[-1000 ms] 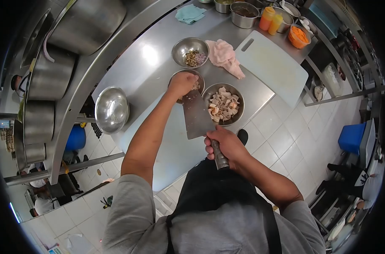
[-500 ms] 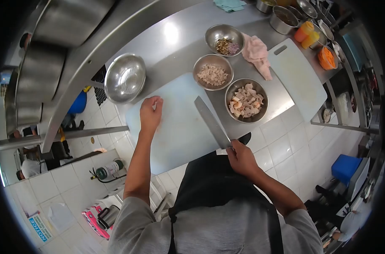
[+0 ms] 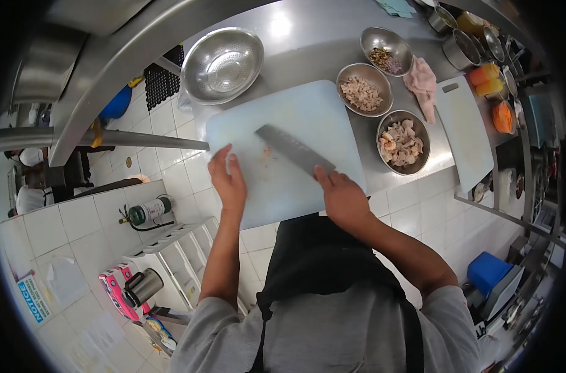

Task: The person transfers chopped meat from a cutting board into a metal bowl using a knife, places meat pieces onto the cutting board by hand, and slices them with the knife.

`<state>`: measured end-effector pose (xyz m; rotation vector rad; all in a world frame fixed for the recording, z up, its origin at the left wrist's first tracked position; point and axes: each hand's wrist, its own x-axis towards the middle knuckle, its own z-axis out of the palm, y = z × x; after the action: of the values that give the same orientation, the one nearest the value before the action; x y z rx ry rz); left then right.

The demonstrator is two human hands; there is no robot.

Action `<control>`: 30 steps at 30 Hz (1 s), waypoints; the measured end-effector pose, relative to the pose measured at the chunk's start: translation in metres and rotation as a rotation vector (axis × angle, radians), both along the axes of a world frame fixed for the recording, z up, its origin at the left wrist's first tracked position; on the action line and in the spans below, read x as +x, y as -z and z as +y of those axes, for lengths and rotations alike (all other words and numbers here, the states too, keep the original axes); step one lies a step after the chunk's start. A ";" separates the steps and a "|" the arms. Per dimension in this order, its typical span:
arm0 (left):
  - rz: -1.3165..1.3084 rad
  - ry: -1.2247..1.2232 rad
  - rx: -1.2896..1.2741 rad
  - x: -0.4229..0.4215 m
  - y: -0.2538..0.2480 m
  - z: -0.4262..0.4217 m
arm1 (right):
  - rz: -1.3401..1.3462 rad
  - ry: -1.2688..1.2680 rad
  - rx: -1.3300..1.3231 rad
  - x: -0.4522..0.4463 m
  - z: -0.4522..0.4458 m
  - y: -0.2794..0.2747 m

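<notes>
My right hand [image 3: 346, 200] is wrapped around the handle of a broad-bladed knife [image 3: 294, 149], its blade slanting over the white cutting board [image 3: 301, 102]. The blade is slightly blurred. At the board's left edge, my left hand [image 3: 228, 179] holds nothing, with thumb and fingers apart. A few small scraps [image 3: 267, 152] lie on the board between my left hand and the blade. Right of the board, one steel bowl has finely diced pale meat [image 3: 362, 93], and another has larger raw meat pieces [image 3: 401, 143]. Behind them, a third bowl [image 3: 388, 40] contains small chopped ingredients.
A large perforated steel bowl [image 3: 224, 65] stands behind the board on the left. A pink cloth [image 3: 422, 90] lies beside the bowls, and a second cutting board [image 3: 463, 124] is farther right. Pots and squeeze bottles [image 3: 485, 79] crowd the back right. A metal rail [image 3: 152, 140] runs at left.
The knife has swung left from the board's right edge to over its middle, in my right hand. My left hand has come lower, fingers more spread. The whole view has shifted.
</notes>
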<state>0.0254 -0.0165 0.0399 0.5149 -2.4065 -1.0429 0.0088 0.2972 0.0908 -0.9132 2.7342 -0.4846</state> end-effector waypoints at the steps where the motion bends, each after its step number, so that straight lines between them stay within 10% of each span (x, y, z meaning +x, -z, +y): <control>1: 0.038 0.014 0.029 -0.009 0.003 -0.009 | -0.007 -0.063 -0.002 0.002 -0.003 -0.003; 7: -0.041 0.211 -0.202 -0.056 0.019 -0.029 | -0.134 0.125 -0.414 0.022 0.024 -0.010; 10: -0.055 0.425 -0.288 -0.021 0.024 0.007 | -0.851 0.572 -0.571 0.035 0.065 -0.017; 13: -0.087 0.516 -0.085 0.015 0.010 0.032 | -0.888 0.798 -0.811 0.063 0.090 0.004; 17: -0.063 0.256 -0.152 0.019 0.011 0.029 | -0.923 0.836 -0.791 0.066 0.074 0.022; 30: -0.044 0.153 -0.039 0.007 0.020 0.074 | -0.711 0.209 -0.595 0.055 -0.036 0.052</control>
<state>0.0326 0.0571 0.0200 0.3482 -2.5328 -1.0550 0.0643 0.2615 0.0389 -0.4154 2.0434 -1.4010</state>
